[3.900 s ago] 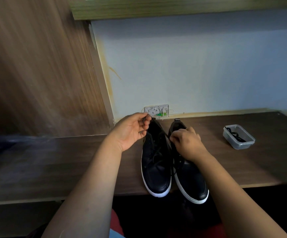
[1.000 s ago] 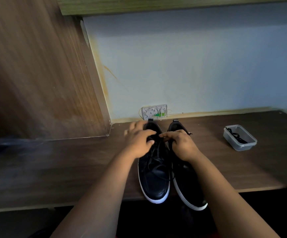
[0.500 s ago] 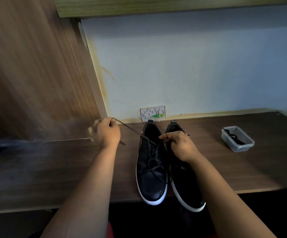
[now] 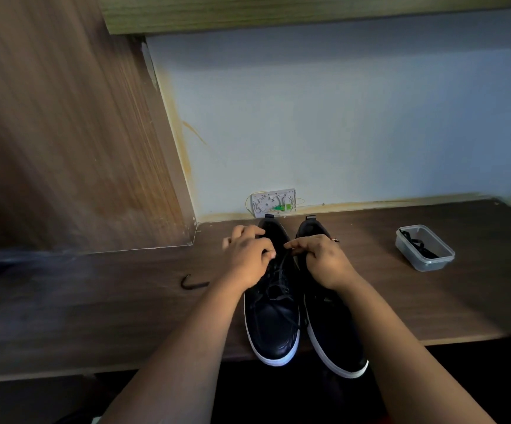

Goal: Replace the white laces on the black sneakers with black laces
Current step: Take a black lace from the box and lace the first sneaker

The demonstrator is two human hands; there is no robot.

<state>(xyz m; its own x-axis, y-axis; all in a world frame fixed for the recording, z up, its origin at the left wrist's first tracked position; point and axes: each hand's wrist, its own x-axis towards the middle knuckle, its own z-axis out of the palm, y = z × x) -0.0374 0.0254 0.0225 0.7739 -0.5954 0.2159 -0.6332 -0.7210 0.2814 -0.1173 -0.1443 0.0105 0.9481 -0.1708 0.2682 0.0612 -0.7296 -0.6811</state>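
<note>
**Head view: two hands lacing the left of two sneakers**

Head view, looking down along both bare forearms, which reach forward from the bottom edge and meet over the pair of sneakers. The left hand (image 4: 249, 260) lies over the upper part of the left sneaker (image 4: 274, 319), fingers curled at the eyelet area; whether it pinches the lace there cannot be told. The right hand (image 4: 324, 261) sits beside it over the right sneaker (image 4: 335, 338), thumb and forefinger pinching an end of the black lace (image 4: 281, 276), which runs down into the crossings on the left sneaker.

The desk (image 4: 95, 316) is dark wood, with a brown wood panel (image 4: 64, 133) rising at its left and a pale blue wall (image 4: 340, 117) behind. Both sneakers stand side by side, touching, toes toward the person and overhanging the desk's front edge. The hands hide the sneakers' tongues and upper eyelets.

Well to the right stands one clear tub (image 4: 425, 249) with a black lace inside. At the wall behind the heels is one white wall box (image 4: 274, 205). Left of the left forearm, one short curved lace end (image 4: 193, 283) lies on the desk.

Count: two hands, two sneakers, one tub.
</note>
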